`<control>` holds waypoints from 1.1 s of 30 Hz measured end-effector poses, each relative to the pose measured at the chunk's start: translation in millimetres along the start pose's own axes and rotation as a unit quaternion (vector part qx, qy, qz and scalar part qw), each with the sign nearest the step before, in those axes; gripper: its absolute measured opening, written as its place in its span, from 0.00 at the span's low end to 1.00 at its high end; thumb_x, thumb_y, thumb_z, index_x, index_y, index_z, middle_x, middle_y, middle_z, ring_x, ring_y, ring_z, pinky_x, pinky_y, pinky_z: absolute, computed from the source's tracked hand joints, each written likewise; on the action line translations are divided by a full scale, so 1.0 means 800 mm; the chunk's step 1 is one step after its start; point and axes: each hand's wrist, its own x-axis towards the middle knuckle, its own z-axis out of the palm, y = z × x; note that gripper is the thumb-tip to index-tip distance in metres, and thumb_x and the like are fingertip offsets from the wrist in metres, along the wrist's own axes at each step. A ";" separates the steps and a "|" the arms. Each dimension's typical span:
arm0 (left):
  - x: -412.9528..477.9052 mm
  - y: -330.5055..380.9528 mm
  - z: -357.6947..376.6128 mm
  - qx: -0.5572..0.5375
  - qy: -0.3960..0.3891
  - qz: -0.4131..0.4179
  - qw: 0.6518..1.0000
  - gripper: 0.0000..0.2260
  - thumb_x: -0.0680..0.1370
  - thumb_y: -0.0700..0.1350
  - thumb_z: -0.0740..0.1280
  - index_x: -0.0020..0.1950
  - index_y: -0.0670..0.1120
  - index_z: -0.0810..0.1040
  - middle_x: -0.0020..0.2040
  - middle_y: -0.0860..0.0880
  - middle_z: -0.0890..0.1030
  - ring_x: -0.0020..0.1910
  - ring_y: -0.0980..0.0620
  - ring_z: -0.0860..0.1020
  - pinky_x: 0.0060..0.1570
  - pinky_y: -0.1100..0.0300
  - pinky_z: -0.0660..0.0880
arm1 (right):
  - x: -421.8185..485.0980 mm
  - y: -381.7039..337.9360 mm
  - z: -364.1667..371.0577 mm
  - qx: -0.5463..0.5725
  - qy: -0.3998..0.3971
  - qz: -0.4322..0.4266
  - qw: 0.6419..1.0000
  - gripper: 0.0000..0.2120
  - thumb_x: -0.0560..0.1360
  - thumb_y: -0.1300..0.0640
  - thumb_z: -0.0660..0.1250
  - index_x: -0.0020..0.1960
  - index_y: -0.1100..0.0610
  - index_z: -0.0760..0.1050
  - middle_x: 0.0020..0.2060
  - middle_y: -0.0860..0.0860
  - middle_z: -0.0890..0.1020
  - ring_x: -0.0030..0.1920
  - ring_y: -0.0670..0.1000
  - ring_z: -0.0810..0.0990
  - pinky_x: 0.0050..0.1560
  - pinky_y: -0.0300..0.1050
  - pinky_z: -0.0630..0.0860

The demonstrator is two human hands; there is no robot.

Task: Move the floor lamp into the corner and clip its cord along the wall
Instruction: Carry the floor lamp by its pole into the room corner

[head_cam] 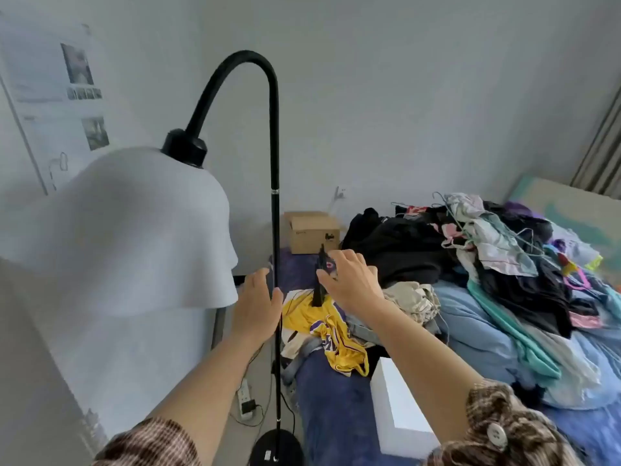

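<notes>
Bed, heaped with clothes; floor lamp, upright beside the bed, base on the floor, white shade at left; my left hand, open, fingers against its pole; my right hand, closed around a small black object.

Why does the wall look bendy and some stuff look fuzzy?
Head view: the wide lens bows straight edges near the frame's sides, like the poster edge; the lampshade, close to the camera, looks soft; the hands are slightly smeared; the light is even daylight with no glare.
</notes>
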 end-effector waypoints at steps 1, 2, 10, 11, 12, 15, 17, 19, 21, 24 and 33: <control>0.005 0.001 0.004 -0.002 0.008 -0.014 1.000 0.21 0.79 0.46 0.57 0.72 0.45 0.62 0.70 0.43 0.67 0.67 0.44 0.68 0.61 0.51 0.68 | 0.012 0.001 0.004 0.014 -0.004 -0.013 1.000 0.24 0.78 0.44 0.57 0.71 0.53 0.65 0.67 0.53 0.72 0.68 0.57 0.68 0.65 0.59 0.63; 0.012 0.000 0.010 -0.009 0.021 -0.026 0.999 0.21 0.79 0.47 0.57 0.72 0.45 0.62 0.70 0.43 0.68 0.66 0.45 0.68 0.61 0.51 0.68 | 0.023 0.002 0.009 0.022 -0.011 -0.028 0.999 0.24 0.78 0.43 0.57 0.71 0.53 0.66 0.67 0.53 0.73 0.68 0.57 0.68 0.65 0.59 0.63; 0.051 -0.022 0.047 0.003 0.017 -0.090 0.996 0.23 0.81 0.52 0.53 0.75 0.46 0.58 0.74 0.45 0.65 0.70 0.47 0.67 0.64 0.55 0.67 | 0.096 -0.035 0.051 0.120 -0.068 -0.109 0.984 0.24 0.79 0.44 0.56 0.71 0.55 0.65 0.69 0.53 0.73 0.70 0.56 0.67 0.67 0.58 0.63; 0.056 -0.026 0.049 0.008 0.008 -0.093 0.996 0.24 0.81 0.53 0.53 0.75 0.46 0.57 0.74 0.45 0.64 0.70 0.47 0.67 0.64 0.54 0.67 | 0.102 -0.041 0.052 0.135 -0.066 -0.119 0.982 0.24 0.80 0.44 0.56 0.71 0.55 0.66 0.69 0.54 0.73 0.69 0.56 0.68 0.68 0.58 0.64; 0.060 -0.031 0.051 0.013 -0.004 -0.091 0.996 0.24 0.81 0.54 0.53 0.75 0.47 0.57 0.74 0.46 0.65 0.70 0.47 0.68 0.64 0.54 0.68 | 0.108 -0.046 0.054 0.149 -0.061 -0.127 0.979 0.23 0.80 0.45 0.56 0.70 0.56 0.67 0.67 0.54 0.75 0.68 0.56 0.70 0.67 0.58 0.67; 0.071 -0.048 0.057 0.020 -0.047 -0.070 0.996 0.23 0.81 0.55 0.53 0.73 0.47 0.62 0.71 0.48 0.70 0.68 0.48 0.70 0.62 0.55 0.69 | 0.121 -0.057 0.060 0.185 -0.049 -0.145 0.971 0.17 0.81 0.48 0.57 0.59 0.60 0.72 0.53 0.56 0.81 0.55 0.57 0.78 0.55 0.57 0.75; 0.077 -0.057 0.063 0.006 -0.054 -0.076 0.996 0.20 0.81 0.55 0.53 0.69 0.46 0.68 0.65 0.47 0.75 0.63 0.49 0.74 0.57 0.56 0.72 | 0.127 -0.059 0.064 0.220 -0.057 -0.140 0.964 0.15 0.81 0.49 0.57 0.55 0.61 0.72 0.48 0.57 0.83 0.48 0.58 0.80 0.49 0.57 0.77; 0.083 -0.062 0.068 -0.018 -0.062 -0.097 0.993 0.18 0.81 0.55 0.53 0.63 0.46 0.72 0.58 0.47 0.79 0.58 0.49 0.77 0.52 0.57 0.74 | 0.131 -0.058 0.067 0.262 -0.074 -0.124 0.954 0.14 0.81 0.51 0.59 0.54 0.62 0.72 0.45 0.57 0.84 0.45 0.57 0.81 0.49 0.58 0.78; 0.086 -0.064 0.074 -0.049 -0.075 -0.115 0.989 0.16 0.81 0.54 0.54 0.59 0.45 0.73 0.55 0.46 0.81 0.54 0.48 0.79 0.52 0.53 0.75 | 0.136 -0.056 0.068 0.285 -0.090 -0.115 0.947 0.13 0.80 0.52 0.60 0.54 0.62 0.73 0.45 0.56 0.84 0.45 0.56 0.82 0.50 0.57 0.79; 0.086 -0.064 0.082 -0.058 -0.063 -0.120 0.989 0.14 0.81 0.52 0.55 0.58 0.45 0.73 0.51 0.47 0.81 0.49 0.51 0.79 0.50 0.55 0.76 | 0.138 -0.055 0.067 0.305 -0.111 -0.112 0.939 0.11 0.80 0.53 0.61 0.54 0.61 0.73 0.46 0.58 0.85 0.47 0.59 0.82 0.52 0.58 0.78; 0.055 -0.052 0.084 -0.068 -0.026 -0.096 0.993 0.11 0.82 0.49 0.55 0.51 0.44 0.72 0.39 0.45 0.79 0.37 0.47 0.77 0.39 0.52 0.73 | 0.111 -0.051 0.047 0.339 -0.112 -0.100 0.929 0.08 0.78 0.57 0.64 0.50 0.62 0.75 0.44 0.58 0.86 0.45 0.56 0.83 0.48 0.53 0.78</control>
